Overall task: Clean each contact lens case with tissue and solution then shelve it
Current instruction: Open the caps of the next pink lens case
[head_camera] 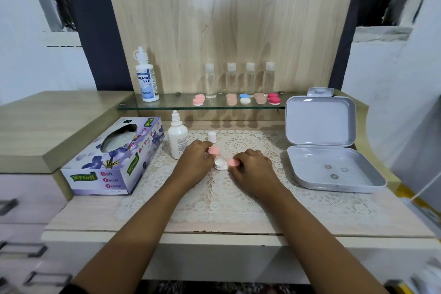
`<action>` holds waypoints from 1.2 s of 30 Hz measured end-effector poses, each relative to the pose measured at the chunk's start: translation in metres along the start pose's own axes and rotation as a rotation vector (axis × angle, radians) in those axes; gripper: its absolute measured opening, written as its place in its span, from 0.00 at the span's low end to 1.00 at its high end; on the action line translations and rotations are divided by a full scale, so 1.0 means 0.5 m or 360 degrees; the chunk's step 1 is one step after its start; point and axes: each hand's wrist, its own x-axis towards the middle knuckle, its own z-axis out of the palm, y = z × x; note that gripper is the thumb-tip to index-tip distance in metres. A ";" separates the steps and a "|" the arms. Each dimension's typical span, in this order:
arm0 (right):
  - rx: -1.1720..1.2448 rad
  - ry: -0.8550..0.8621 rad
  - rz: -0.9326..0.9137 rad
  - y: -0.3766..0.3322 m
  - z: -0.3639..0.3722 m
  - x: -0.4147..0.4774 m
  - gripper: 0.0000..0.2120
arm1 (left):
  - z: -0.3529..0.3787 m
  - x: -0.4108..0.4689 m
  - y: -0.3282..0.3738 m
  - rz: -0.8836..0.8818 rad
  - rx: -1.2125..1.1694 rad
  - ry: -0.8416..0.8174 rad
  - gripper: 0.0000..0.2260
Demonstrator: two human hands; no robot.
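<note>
Contact lens case (pixel 220 164) (axis unclear) sits uncapped; left hand (pixel 196 162), right hand (pixel 253 170) pinch caps (pixel 213 150).

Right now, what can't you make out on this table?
Head view only.
1. White lens case: its wells, part hidden by the left hand and right hand, each pinching a pink cap.
2. Three round things in the grey box: too small.
3. Nearer solution bottle label: too small to read.

I read "Mysoft" and "Soft Facial Tissue" on the tissue box (pixel 112 162) — and "REAM EYE" on the shelf bottle (pixel 146 81); its smaller print stays illegible to me.
</note>
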 end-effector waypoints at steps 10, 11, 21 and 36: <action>0.0010 0.0003 0.0004 0.001 0.000 -0.001 0.14 | -0.002 0.032 0.017 -0.0042 0.0098 -0.0099 0.11; 0.0010 0.0004 0.0004 0.001 0.000 -0.001 0.14 | -0.002 0.032 0.016 -0.0042 0.0100 -0.0120 0.12; 0.0007 0.0013 -0.0001 0.001 0.000 -0.002 0.15 | -0.022 0.005 0.005 -0.0036 -0.0116 -0.0116 0.14; 0.0001 0.0036 -0.0018 0.003 0.001 -0.006 0.14 | -0.008 -0.048 -0.001 0.0158 -0.0225 -0.0139 0.11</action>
